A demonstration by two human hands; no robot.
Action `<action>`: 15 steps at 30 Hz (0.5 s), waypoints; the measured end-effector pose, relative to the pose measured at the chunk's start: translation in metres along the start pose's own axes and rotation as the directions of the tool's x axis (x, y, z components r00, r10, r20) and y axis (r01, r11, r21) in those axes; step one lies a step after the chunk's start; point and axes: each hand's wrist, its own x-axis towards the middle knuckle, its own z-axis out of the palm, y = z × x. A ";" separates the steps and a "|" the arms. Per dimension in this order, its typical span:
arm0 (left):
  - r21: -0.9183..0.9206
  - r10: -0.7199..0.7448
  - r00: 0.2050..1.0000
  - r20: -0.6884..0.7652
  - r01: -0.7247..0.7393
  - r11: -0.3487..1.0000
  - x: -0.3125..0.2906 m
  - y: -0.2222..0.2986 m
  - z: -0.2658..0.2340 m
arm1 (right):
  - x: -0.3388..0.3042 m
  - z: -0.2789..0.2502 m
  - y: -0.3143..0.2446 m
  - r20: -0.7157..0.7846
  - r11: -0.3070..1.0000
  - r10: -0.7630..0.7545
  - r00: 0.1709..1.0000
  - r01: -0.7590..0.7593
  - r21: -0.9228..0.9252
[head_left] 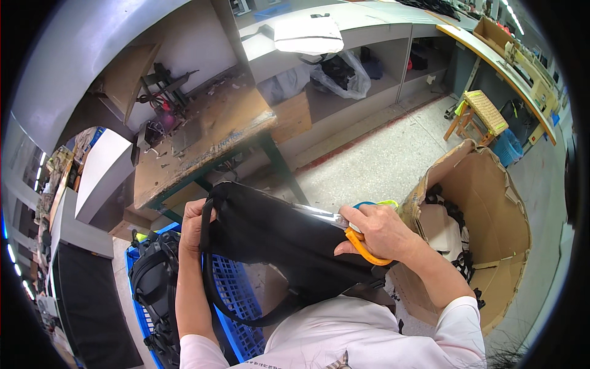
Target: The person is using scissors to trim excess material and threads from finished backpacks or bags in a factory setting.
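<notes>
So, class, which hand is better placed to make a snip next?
Probably the right hand: it holds the orange-handled scissors by the black fabric, which the left hand grips.

A soft black fabric piece (270,230), resembling a bag, is held up slanting across the centre, its left end higher, with a black strap (216,298) looping below. Scissors (329,216) with silver blades and an orange handle lie along its upper edge, blades pointing left.
</notes>
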 end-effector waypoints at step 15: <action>-0.034 0.018 0.997 0.079 -0.016 0.999 -0.003 -0.005 -0.006 | 0.013 0.003 -0.010 0.016 0.990 -0.012 1.000 0.010 0.139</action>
